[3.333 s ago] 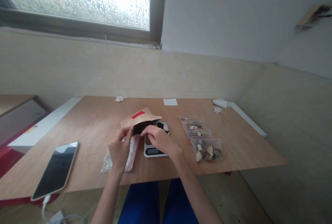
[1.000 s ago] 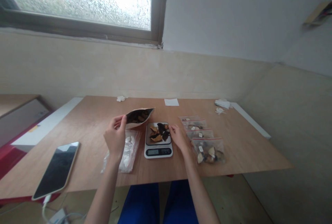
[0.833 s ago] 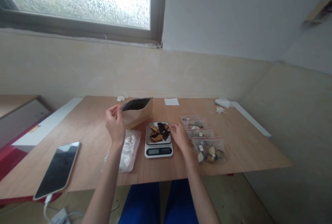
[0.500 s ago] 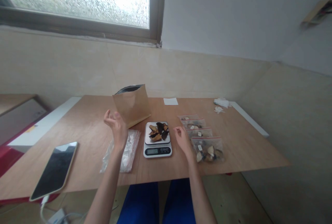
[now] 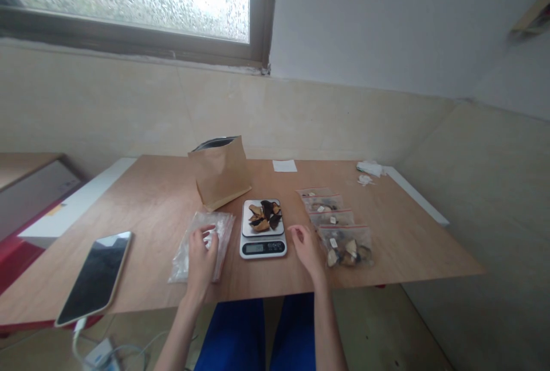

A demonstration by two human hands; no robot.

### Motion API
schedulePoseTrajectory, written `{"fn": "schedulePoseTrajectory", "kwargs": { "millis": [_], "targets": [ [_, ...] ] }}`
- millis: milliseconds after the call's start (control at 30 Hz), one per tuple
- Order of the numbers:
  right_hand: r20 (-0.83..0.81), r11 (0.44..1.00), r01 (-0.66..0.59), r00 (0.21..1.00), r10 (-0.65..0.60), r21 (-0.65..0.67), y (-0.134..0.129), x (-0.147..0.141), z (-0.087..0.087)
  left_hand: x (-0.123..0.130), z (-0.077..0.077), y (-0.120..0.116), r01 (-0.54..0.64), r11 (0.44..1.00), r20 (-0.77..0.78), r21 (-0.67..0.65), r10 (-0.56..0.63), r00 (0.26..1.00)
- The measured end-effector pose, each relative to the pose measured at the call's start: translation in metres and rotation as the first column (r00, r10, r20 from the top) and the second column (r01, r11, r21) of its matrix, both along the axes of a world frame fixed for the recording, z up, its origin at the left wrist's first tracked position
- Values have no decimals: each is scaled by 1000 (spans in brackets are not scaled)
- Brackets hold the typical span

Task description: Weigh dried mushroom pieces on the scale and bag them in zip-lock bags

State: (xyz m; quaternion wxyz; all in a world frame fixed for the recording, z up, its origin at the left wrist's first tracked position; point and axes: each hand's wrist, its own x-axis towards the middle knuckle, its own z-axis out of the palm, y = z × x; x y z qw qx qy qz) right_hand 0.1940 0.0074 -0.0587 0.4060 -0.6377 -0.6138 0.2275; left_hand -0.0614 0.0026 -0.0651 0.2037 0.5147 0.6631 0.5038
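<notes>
My left hand (image 5: 201, 257) hovers over or rests on a stack of clear zip bags (image 5: 181, 262) at the left of the scale, thumb and fingers apart. Contact with the plastic is hard to tell. A white digital kitchen scale (image 5: 263, 249) carries several dark and tan dried slices (image 5: 265, 215), perhaps mushroom. Just right of the scale, my right hand (image 5: 310, 252) is loosely curled near the table, with a gap between thumb and fingers and nothing visible in it. Filled zip bags (image 5: 350, 250) with white labels lie overlapped in a column beyond it.
An opened brown kraft pouch (image 5: 221, 173) stands behind the zip bags. A phone (image 5: 95, 276) with a charging cable lies at the left edge. White paper (image 5: 284, 166) lies at the back, and crumpled white plastic (image 5: 370, 168) at the back right.
My left hand has come down from beside the kraft pouch onto or just above the clear bags. My right hand has dropped slightly toward the table edge. The view has shifted a little.
</notes>
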Motion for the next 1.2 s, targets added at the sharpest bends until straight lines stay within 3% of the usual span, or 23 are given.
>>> {"fn": "schedulePoseTrajectory", "kwargs": {
  "millis": [200, 300, 400, 533, 667, 733, 800, 900, 967, 1067, 1200],
  "targets": [
    [1, 1000, -5, 1000, 5, 9, -3, -3, 6, -1, -13, -5, 40, 996, -98, -81, -47, 994],
    [3, 1000, -19, 1000, 19, -7, -4, -3, 5, -2, -20, -7, 67, 990, -76, -126, -77, 994],
    [-9, 1000, -26, 1000, 26, 6, -4, -5, 3, -1, -10, -3, 20, 998, -68, -67, -25, 997],
    [-27, 998, -41, 999, 42, 37, -4, -8, 3, -2, 38, 27, -149, 972, -90, 181, 167, 982],
    [-56, 997, -51, 997, 54, 63, -5, -11, 7, -9, 102, 79, -243, 857, -70, 453, 306, 949],
    [-85, 996, -49, 995, 55, 77, -5, -14, 10, -12, 126, 105, -271, 830, -66, 488, 345, 936],
    [-103, 994, -53, 993, 62, 92, -5, -17, 15, -14, 139, 123, -268, 859, -73, 436, 331, 941],
    [-121, 990, -69, 989, 84, 123, -7, -23, 26, -13, 139, 131, -184, 935, -115, 303, 227, 967],
    [-126, 983, -54, 989, 77, 173, -10, -32, 37, -10, 130, 122, -157, 940, -118, 303, 201, 972],
    [-103, 956, -66, 990, 99, 287, -15, -52, 57, 0, 112, 92, -148, 918, -121, 367, 205, 971],
    [68, 883, -282, 958, 277, 376, -14, -80, 80, 15, 87, 43, -75, 899, -132, 432, 145, 981]
  ]
}}
